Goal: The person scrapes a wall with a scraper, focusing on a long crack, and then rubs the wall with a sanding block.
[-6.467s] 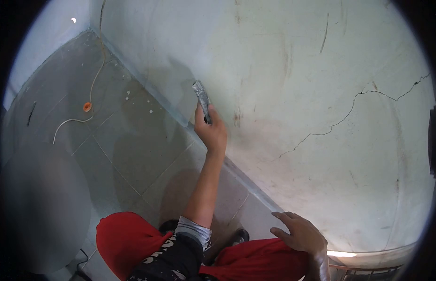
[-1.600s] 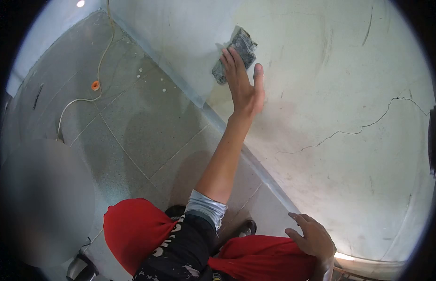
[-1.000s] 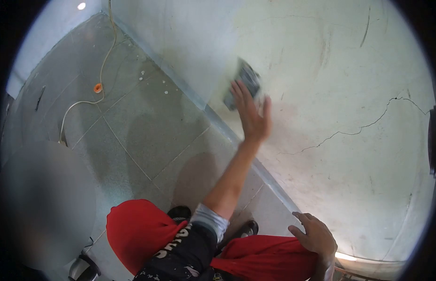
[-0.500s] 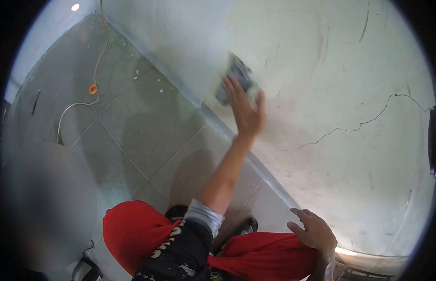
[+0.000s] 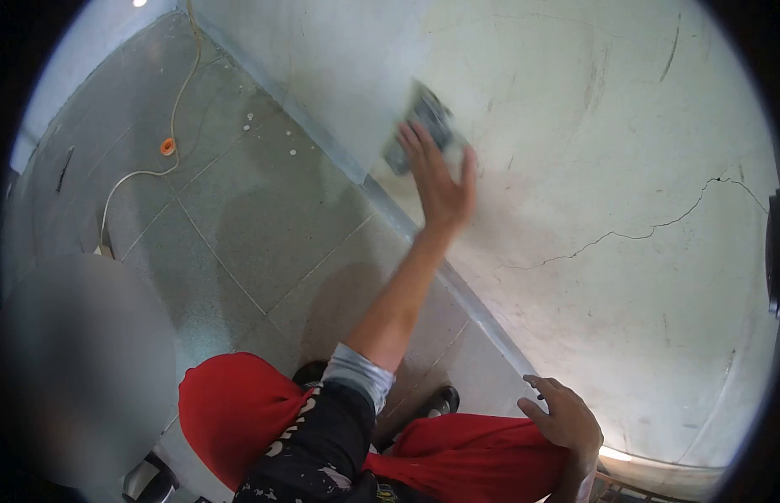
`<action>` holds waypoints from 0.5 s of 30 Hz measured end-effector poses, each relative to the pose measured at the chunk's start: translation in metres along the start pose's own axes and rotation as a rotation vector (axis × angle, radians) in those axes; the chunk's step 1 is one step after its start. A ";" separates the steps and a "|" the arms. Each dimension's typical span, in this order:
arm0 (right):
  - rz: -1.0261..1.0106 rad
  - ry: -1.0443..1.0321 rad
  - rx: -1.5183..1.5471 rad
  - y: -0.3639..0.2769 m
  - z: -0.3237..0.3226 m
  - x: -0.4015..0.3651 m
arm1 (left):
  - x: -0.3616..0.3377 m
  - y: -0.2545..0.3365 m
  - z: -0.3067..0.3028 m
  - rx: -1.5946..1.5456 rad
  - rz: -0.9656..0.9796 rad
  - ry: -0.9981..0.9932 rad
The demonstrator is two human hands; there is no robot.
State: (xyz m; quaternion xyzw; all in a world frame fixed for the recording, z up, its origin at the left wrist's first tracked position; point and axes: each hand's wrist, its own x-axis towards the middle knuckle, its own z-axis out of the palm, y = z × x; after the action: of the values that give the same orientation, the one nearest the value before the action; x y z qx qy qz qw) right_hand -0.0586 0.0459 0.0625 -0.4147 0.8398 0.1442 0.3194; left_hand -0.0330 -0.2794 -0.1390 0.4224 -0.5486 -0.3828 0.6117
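Note:
My left hand [image 5: 440,189] is stretched up against the pale wall [image 5: 608,151], its fingers laid over a grey sheet that looks like sandpaper [image 5: 432,113]. The fingers press the sheet flat to the wall; its exact edges are smeared by motion. My right hand [image 5: 566,419] rests over my right knee, in red trousers [image 5: 482,448], close to the wall's foot. Its fingers are loosely bent and apart, with a small dark spot near the fingertips that I cannot make out. My left knee [image 5: 231,411] is bent below the left arm.
A grey skirting strip [image 5: 482,318] runs along the wall's foot. A long crack [image 5: 633,235] crosses the wall at right, beside a dark object [image 5: 774,251]. On the tiled floor [image 5: 264,226] lie a pale cable [image 5: 126,178], an orange ring [image 5: 168,147] and white bits. A blur covers the lower left.
My left hand and the sandpaper remain on nearly the same patch of wall, a little higher in view. The view has shifted slightly. My right hand stays at the knee.

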 end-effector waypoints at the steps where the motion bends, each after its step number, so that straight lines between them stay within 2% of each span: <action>1: -0.003 0.001 0.000 -0.001 0.000 0.001 | -0.029 0.003 0.007 0.019 0.016 -0.035; 2: -0.052 0.024 -0.006 -0.003 -0.001 0.004 | -0.063 -0.003 0.017 0.031 0.043 -0.079; 4: -0.104 0.042 -0.010 -0.011 -0.004 0.008 | -0.120 0.010 0.025 -0.007 -0.087 -0.251; 6: -0.200 0.050 0.084 -0.022 -0.010 0.011 | -0.119 0.011 0.025 -0.026 -0.093 -0.227; 8: -0.216 0.056 0.125 -0.024 -0.010 0.010 | -0.100 0.004 0.027 -0.038 -0.054 -0.119; 10: -0.228 0.064 0.174 -0.018 -0.009 0.007 | -0.039 -0.002 0.011 -0.074 -0.178 -0.021; 12: -0.157 0.080 0.084 -0.005 -0.003 -0.001 | 0.015 -0.007 -0.008 -0.183 -0.305 0.043; 13: -0.157 0.081 0.089 -0.001 -0.002 -0.004 | 0.011 -0.007 -0.006 -0.182 -0.303 0.039; 15: -0.022 0.021 0.008 0.003 0.000 -0.007 | -0.007 -0.010 -0.003 -0.105 -0.219 0.015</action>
State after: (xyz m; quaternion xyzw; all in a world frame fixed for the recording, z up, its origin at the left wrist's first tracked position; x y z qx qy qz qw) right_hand -0.0578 0.0522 0.0667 -0.4240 0.8390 0.1331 0.3139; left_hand -0.0313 -0.2757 -0.1511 0.4499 -0.4737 -0.4726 0.5915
